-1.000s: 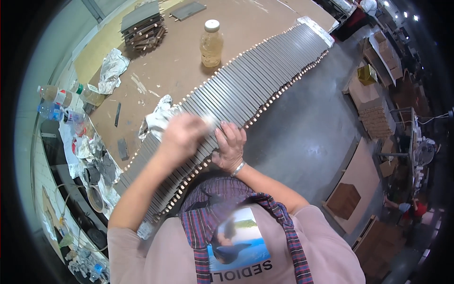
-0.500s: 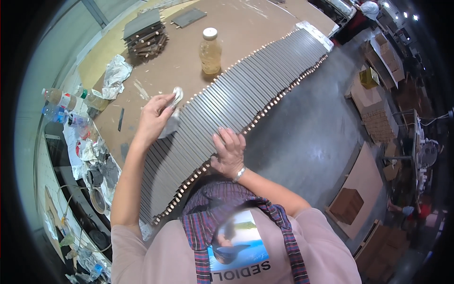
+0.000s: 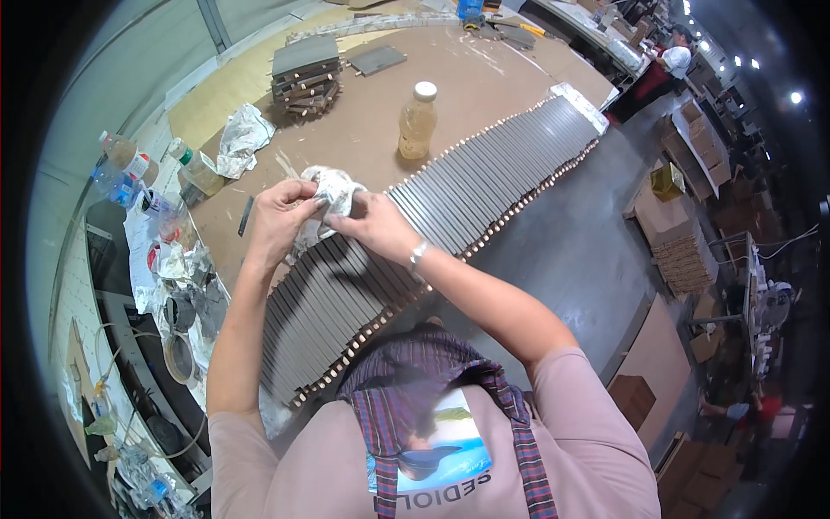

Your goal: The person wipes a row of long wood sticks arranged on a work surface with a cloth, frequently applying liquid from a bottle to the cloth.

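A stained white rag (image 3: 335,189) is pinched between both hands above the far edge of a long row of narrow grey strips. My left hand (image 3: 284,218) grips its left side with bent fingers. On its right side my right hand (image 3: 373,227), with a bracelet at the wrist, has its fingers closed on the cloth. The grey strips (image 3: 484,169) lie tightly side by side, running diagonally from near left to far right, with pale round ends along both edges. Just beyond them stands a capped clear bottle (image 3: 417,125) of yellowish liquid.
Stacked grey pieces (image 3: 304,78) stand at the back, beside a flat grey piece (image 3: 378,59). A crumpled white cloth (image 3: 245,138) and several plastic bottles (image 3: 201,169) lie at the left. A person (image 3: 666,65) stands far right, beyond stacked cardboard (image 3: 679,238).
My right hand has lifted off the strips and moved left and away from me to grip the rag. The rag, earlier held by my left hand alone, is now bunched between both hands.
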A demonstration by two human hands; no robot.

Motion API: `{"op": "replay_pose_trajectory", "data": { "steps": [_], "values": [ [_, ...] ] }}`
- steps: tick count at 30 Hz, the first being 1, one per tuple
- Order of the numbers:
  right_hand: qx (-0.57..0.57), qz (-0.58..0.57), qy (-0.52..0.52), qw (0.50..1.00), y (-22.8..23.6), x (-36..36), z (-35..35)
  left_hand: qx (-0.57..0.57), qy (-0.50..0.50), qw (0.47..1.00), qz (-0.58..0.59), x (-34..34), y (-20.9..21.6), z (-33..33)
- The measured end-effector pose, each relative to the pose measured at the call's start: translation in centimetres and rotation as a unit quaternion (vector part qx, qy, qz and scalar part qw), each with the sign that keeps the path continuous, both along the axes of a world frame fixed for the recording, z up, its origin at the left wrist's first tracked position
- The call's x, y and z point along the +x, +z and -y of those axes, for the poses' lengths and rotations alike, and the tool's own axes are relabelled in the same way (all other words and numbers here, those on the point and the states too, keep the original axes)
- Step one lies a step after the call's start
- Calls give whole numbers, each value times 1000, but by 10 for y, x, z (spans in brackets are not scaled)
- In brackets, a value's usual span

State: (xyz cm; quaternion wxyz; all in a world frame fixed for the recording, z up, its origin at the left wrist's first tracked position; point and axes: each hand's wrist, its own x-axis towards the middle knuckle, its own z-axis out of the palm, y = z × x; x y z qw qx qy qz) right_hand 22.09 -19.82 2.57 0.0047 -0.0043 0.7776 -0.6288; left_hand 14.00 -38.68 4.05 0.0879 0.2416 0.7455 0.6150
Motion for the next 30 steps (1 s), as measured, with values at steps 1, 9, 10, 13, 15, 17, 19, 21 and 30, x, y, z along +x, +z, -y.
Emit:
{"op": "replay_pose_trajectory", "data": {
  "steps": [1, 9, 10, 13, 15, 17, 19, 21, 30],
  "values": [
    [-41, 24, -11, 999, 6, -11, 6, 53, -9, 998, 21, 3, 11, 1],
    [-201, -17, 2, 979, 69, -70, 16, 127, 82, 988, 36, -39, 12, 71],
    [-214, -19, 4, 977, 77, -73, 15, 117, 102, 988, 10, -38, 16, 69],
    [-145, -19, -23, 989, 97, -80, 19, 50, 150, 986, -59, -30, 18, 64],
    [-103, -37, -46, 993, 103, -86, 25, 54, 182, 978, -82, -30, 6, 66],
    [-88, -55, -53, 993, 100, -92, 24, 50, 167, 982, -68, -16, 8, 56],
    [-100, -47, -38, 993, 98, -97, 22, 74, 85, 994, -1, -19, 3, 47],
    [-119, -35, -21, 992, 96, -100, 16, 115, 27, 987, 108, -22, 1, 42],
    [-313, -7, 149, 938, 94, -121, -8, 163, -39, 965, 202, -42, 2, 19]
  ]
}}
